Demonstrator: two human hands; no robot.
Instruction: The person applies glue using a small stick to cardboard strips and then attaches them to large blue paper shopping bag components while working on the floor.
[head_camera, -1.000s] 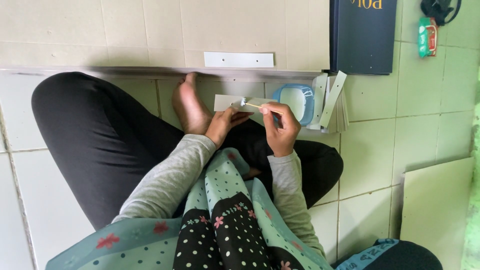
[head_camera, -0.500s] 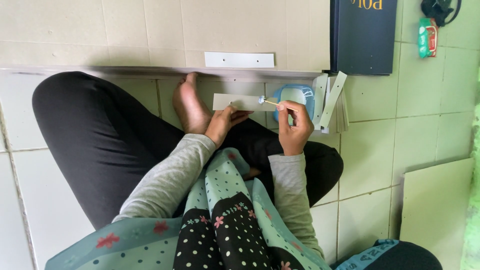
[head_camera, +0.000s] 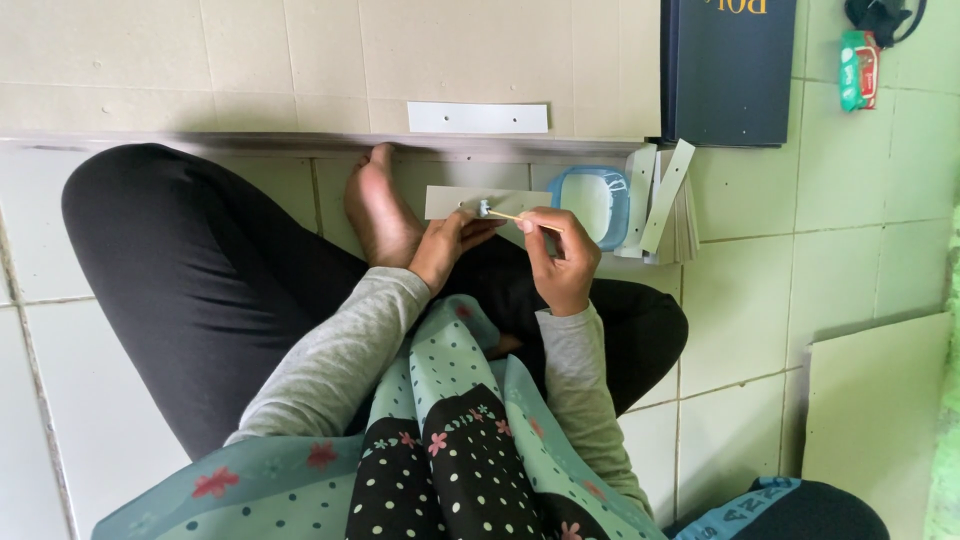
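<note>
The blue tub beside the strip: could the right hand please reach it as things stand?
Probably yes. The right hand holds a thin stick just beside the blue tub, and nothing lies between them. The tub's open top faces up, though the stick occupies the fingers.

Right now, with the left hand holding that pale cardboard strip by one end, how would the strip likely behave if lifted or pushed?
The cardboard strip reaches out flat past the left hand without drooping, so it is probably fairly stiff. It looks thin and narrow, so likely light and easily bent. The right hand touches a thin stick to it; a firm push might swing the free end.
</note>
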